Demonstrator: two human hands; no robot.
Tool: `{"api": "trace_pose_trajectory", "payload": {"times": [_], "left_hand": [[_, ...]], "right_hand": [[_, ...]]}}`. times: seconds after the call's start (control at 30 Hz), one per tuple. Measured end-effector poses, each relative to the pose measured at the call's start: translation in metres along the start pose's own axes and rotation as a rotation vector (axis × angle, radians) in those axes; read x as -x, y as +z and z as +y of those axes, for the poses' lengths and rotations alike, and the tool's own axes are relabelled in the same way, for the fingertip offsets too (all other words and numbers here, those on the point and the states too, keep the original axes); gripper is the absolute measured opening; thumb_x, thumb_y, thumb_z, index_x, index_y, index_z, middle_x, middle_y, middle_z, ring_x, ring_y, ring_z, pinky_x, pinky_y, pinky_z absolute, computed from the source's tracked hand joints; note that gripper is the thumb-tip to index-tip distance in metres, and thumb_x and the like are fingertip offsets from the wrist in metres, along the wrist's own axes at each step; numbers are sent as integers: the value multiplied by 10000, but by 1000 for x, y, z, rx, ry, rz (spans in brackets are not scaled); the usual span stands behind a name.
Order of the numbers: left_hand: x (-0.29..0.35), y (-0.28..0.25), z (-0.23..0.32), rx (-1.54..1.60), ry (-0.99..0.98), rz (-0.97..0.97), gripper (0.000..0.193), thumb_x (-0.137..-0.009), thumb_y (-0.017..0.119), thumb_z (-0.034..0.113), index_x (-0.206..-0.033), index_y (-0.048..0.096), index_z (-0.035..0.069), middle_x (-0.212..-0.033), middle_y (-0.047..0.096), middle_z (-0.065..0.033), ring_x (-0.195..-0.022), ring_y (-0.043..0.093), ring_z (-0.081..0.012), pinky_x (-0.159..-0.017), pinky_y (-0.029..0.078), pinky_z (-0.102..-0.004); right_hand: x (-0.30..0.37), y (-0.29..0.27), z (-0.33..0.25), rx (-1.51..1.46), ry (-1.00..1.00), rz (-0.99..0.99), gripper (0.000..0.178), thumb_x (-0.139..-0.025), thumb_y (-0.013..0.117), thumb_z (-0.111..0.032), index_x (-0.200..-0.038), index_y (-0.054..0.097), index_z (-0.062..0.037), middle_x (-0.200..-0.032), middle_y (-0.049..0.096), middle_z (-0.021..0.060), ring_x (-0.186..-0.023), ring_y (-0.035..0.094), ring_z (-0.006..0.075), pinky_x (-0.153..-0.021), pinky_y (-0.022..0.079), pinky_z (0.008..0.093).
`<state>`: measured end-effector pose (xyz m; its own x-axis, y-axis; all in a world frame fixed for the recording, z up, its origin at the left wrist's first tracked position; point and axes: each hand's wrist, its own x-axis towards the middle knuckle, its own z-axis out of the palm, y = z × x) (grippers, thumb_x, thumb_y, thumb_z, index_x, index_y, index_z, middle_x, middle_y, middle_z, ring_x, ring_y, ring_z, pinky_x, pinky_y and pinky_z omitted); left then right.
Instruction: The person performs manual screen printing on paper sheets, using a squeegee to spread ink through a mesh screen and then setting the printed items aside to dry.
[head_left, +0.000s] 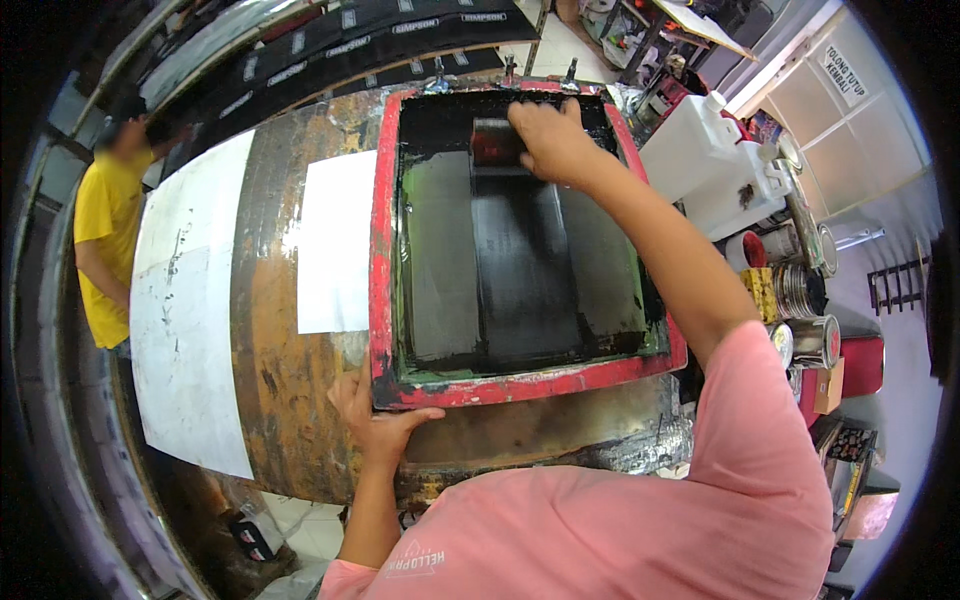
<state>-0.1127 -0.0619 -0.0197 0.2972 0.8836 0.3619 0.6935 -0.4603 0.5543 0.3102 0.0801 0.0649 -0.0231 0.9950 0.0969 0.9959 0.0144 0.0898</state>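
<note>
A screen printing frame [525,388] with red edges lies on the worktable, its dark mesh [435,260] smeared with black ink and edged in green. My right hand [550,140] is closed on a squeegee [493,143] at the far end of the mesh; the hand hides part of the squeegee. A glossy dark band runs down the mesh from it toward me. At the frame's near left corner, my left hand [380,410] grips the edge, thumb along the front. White paper [337,245] sticks out from the frame's left side.
Clamps [570,72] stand along the frame's far edge. A large white sheet [190,300] covers the stained table's left part. Right of the frame are a white jerrycan [695,150] and several cans [815,340]. A person in a yellow shirt [108,240] stands at the left beside racks.
</note>
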Motion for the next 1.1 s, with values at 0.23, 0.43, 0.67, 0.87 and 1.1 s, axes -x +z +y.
{"api": "trace_pose_trajectory", "payload": {"times": [0.23,0.43,0.67,0.87,1.1], "left_hand": [[-6,1,39,852,-264,88,1098,-566,1053,263,-1490,530,-15,-1271,668,-90,-1164,629,-219,-1048,497,-379],[-62,-32,83,724,-132,304,919,-804,939,336,-1515,476,-16,-1395,576,-123,-1237,570,-216,-1078,453,-360],[-100,-23,45,130,33,11,981,-952,622,694,-1656,301,91,-1614,329,-269,-1493,312,-408,-1215,208,-613],[-42,12,-5,-521,-93,-303,1013,-912,512,806,-1640,358,120,-1676,233,-330,-1597,76,-476,-1187,-141,-726],[-86,1,21,-421,-72,-189,928,-905,587,760,-1588,473,142,-1688,278,-265,-1574,180,-492,-1251,45,-675]], "right_hand": [[197,-89,-98,-15,-115,15,452,-800,781,-191,-1139,511,-63,-1046,562,136,-1055,582,339,-974,369,538],[212,-156,-126,-54,81,419,423,-842,771,-394,-1078,607,-84,-1015,594,109,-1047,596,309,-928,378,547],[143,-214,-77,1,25,670,319,-978,600,-381,-1016,625,-66,-870,647,163,-891,641,374,-873,385,508],[138,-254,-87,-97,44,579,464,-1033,544,-453,-906,633,-16,-820,656,159,-844,651,323,-912,406,473],[131,-255,-79,-157,72,603,486,-1015,548,-463,-823,623,-23,-766,644,140,-793,640,316,-889,403,448]]}}
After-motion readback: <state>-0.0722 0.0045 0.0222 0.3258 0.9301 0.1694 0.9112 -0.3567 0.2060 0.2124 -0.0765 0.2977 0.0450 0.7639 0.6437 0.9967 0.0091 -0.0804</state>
